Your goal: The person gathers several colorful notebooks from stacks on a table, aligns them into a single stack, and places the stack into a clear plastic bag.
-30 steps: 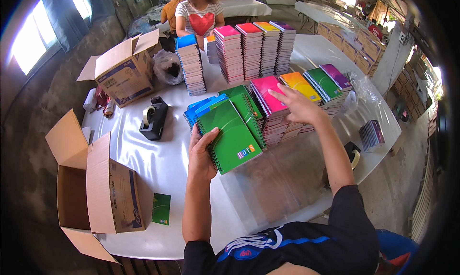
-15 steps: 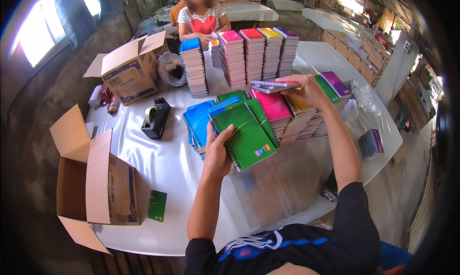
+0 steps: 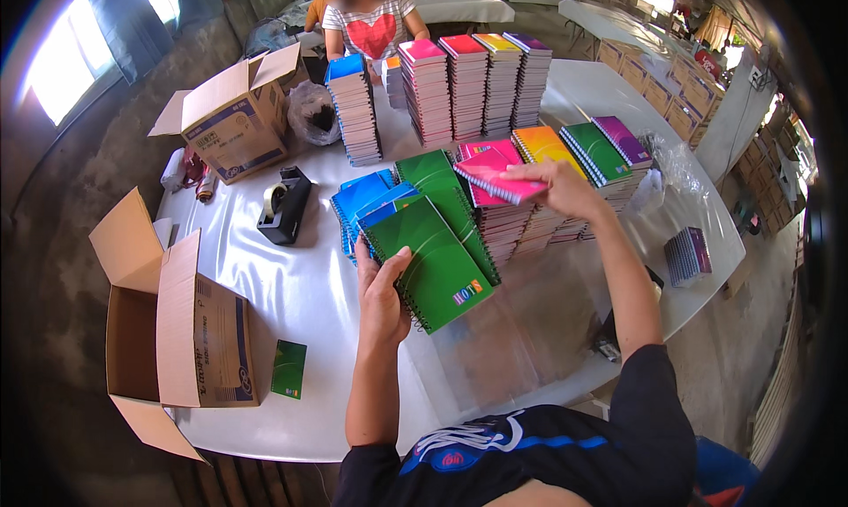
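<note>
My left hand (image 3: 384, 299) is closed on the near edge of a green spiral notebook (image 3: 433, 264), its thumb on top of the cover. A blue notebook (image 3: 387, 208) peeks out under its upper edge; whether my hand grips that too, I cannot tell. More blue notebooks (image 3: 352, 193) and a green notebook stack (image 3: 433, 171) lie just beyond. My right hand (image 3: 565, 187) pinches a pink spiral notebook (image 3: 499, 176), slightly tilted over the pink stack (image 3: 495, 214). Beside that hand stand yellow (image 3: 548, 145), green (image 3: 594, 152) and purple (image 3: 621, 138) notebook stacks.
Tall notebook stacks (image 3: 424, 92) rise at the back, with a person (image 3: 371, 30) behind them. Two open cartons (image 3: 234, 123) (image 3: 203, 330), a black tape dispenser (image 3: 284, 207) and a small green card (image 3: 289, 368) are on the left. A wrapped notebook bundle (image 3: 687, 255) sits at right.
My right hand has lowered and turned the notebook, so its pink cover now faces up over the pink stack. My left hand has shifted slightly left and nearer with the green notebook.
</note>
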Available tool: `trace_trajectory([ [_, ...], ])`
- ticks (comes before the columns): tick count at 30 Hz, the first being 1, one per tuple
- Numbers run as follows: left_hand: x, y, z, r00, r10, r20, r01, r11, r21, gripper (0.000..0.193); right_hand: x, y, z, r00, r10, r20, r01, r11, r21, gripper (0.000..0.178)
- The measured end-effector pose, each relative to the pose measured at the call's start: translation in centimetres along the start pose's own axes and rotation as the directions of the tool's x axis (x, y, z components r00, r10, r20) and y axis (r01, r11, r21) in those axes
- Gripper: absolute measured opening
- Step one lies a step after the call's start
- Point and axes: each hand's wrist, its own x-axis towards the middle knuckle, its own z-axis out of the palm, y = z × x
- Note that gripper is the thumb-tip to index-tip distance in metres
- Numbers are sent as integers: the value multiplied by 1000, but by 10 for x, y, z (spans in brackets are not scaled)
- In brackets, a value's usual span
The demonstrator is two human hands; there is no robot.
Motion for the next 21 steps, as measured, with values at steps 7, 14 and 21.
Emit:
trace_trajectory([
  [7,16,-19,21,998,21,-53,-25,997,-73,55,-11,-69,-1,793,-336,-509,199,931,-305,33],
  [14,16,-42,20,995,-88,48,90,995,-48,50,-52,-104,-5,947,-234,219,265,957,-123,87],
  [21,22,-42,42,957,-245,156,278,930,-240,48,-36,56,-39,997,68,-37,-77,893,-443,67],
])
